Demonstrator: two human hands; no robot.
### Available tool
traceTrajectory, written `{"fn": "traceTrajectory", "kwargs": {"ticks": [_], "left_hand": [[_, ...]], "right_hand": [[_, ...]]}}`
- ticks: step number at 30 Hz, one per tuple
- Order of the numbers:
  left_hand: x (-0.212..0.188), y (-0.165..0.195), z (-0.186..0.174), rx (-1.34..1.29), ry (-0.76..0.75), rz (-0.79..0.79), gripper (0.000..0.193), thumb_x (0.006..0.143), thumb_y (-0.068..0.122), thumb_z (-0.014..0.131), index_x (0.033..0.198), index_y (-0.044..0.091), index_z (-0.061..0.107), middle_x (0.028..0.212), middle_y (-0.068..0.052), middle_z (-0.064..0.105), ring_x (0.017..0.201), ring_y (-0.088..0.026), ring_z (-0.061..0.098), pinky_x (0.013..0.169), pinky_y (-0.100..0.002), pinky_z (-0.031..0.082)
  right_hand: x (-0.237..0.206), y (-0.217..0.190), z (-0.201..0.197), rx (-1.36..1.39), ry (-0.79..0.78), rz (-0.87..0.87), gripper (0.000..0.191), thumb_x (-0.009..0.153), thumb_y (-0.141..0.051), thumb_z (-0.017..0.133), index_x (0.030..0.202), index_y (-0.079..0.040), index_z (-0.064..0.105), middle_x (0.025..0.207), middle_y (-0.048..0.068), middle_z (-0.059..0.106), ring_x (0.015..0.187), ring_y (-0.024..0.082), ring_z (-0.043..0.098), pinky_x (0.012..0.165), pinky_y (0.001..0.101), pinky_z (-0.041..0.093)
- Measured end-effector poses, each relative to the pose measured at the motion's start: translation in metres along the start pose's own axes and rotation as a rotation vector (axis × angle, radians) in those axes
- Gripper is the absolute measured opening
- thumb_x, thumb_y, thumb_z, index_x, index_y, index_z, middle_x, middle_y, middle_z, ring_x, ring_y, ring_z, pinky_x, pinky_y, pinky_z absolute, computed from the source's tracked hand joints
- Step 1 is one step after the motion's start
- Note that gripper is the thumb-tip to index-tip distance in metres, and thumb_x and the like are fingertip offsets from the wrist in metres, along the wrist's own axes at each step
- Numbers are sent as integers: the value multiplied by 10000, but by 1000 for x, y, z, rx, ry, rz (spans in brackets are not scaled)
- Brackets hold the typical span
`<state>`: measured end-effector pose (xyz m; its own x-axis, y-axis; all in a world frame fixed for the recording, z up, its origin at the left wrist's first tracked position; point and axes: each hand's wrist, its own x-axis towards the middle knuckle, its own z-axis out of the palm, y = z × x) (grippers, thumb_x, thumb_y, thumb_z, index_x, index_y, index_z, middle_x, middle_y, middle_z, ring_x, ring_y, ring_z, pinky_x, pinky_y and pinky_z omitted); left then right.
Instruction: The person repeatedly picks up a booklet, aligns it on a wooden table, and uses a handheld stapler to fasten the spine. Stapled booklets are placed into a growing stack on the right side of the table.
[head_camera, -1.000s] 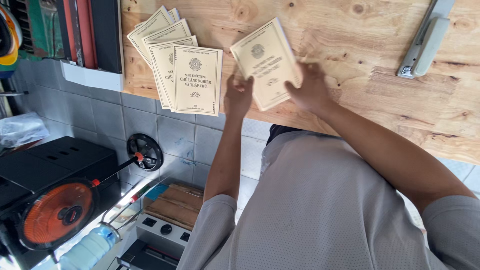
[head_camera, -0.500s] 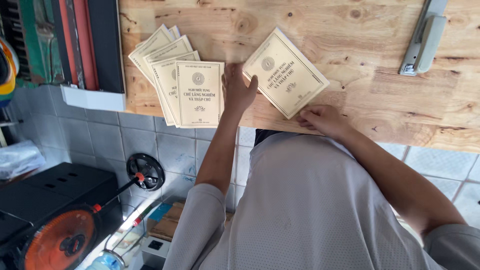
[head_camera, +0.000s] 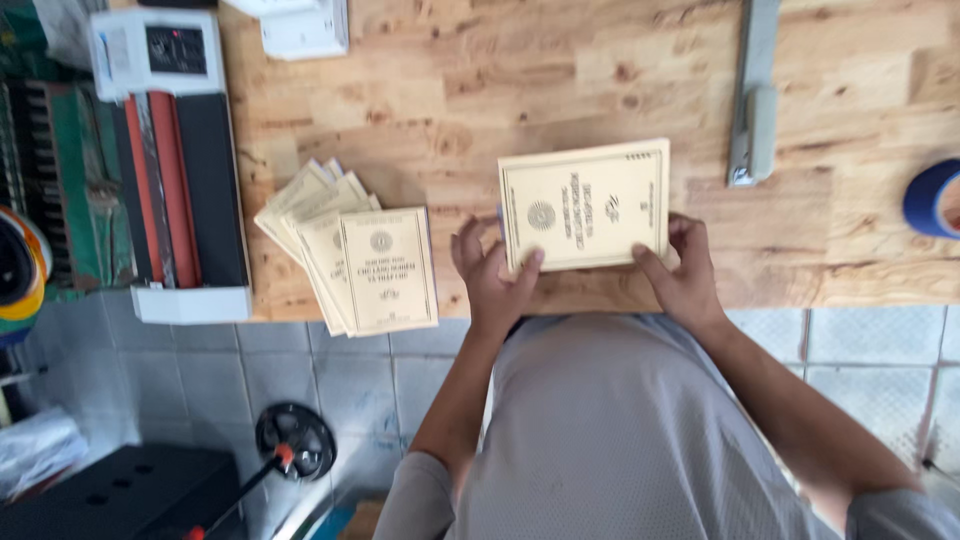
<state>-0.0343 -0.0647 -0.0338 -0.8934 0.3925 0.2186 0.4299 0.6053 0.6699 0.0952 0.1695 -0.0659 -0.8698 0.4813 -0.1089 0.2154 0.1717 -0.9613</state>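
- Currently, item in hand: one cream-coloured booklet, held at its near edge between both hands over the wooden workbench.
- Left hand: fingers bent and grasping the booklet's near-left corner, thumb on the cover, the other fingers below the edge.
- Right hand: fingers grasping the near-right corner in like manner, thumb on the cover.
- Position: the booklet lies flat or nearly so on the bench, extending away from the fingertips, square to the bench edge; whether it rests fully on the wood cannot be told.
- Appearance: pale cream cover, thin dark border line, round emblem just beyond the left thumb, lines of dark print running sideways to the viewer; corners crisp, no visible creases.
- Step, as a judgement: the booklet appears to be squared up or checked while gripped at both corners, apart from the others.
- Next move, as a judgement: an even two-handed hold is called for, so that the thin cover does not bend, and a clear patch of bench to receive it.
- Nearby: a fanned stack of matching booklets, well left of the left fingers; a long-arm stapler beyond the right fingers; a roll of blue tape far right.
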Motion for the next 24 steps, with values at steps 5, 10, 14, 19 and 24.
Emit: {"fn": "traceTrajectory", "kwargs": {"ticks": [5,10,14,19,24], "left_hand": [[13,26,10,-298,-231,-13,206,850,258,846,940,79,801,1014,-21,728,1082,-210,697,1318,-602,97],[7,47,27,-959,-513,-184,329,893,230,797,1130,25,696,1127,-14,718,1015,-96,698,891,-282,563],[-3,56,50,-849,-657,-251,248,1012,212,717,1125,-7,749,1032,-58,782,969,-103,717,868,-272,581],[-16,63,80,-941,-749,-378,253,1017,219,691,1141,4,737,1052,-38,769,975,-92,682,882,-270,552],[-23,67,109,-891,-790,-501,247,987,222,718,1114,15,761,1022,-61,780,939,-108,699,856,-286,560]], "right_hand": [[-5,-17,-32,195,72,-52,369,1027,-82,641,1233,-2,345,1385,192,526,1294,201,538,1097,315,444],[-18,-32,-66,182,101,142,503,990,-32,629,1398,10,338,1373,217,541,1281,224,552,1062,334,455],[-32,-31,-85,270,197,353,721,942,-76,612,1563,-13,251,1325,207,579,1167,256,583,931,365,504],[-49,-11,-108,430,367,424,733,1006,-134,602,1602,48,217,1530,175,473,1446,245,446,1157,313,383],[-59,2,-142,410,337,520,612,1022,-219,592,1539,58,415,1444,151,585,1377,202,510,1144,299,381]]}}
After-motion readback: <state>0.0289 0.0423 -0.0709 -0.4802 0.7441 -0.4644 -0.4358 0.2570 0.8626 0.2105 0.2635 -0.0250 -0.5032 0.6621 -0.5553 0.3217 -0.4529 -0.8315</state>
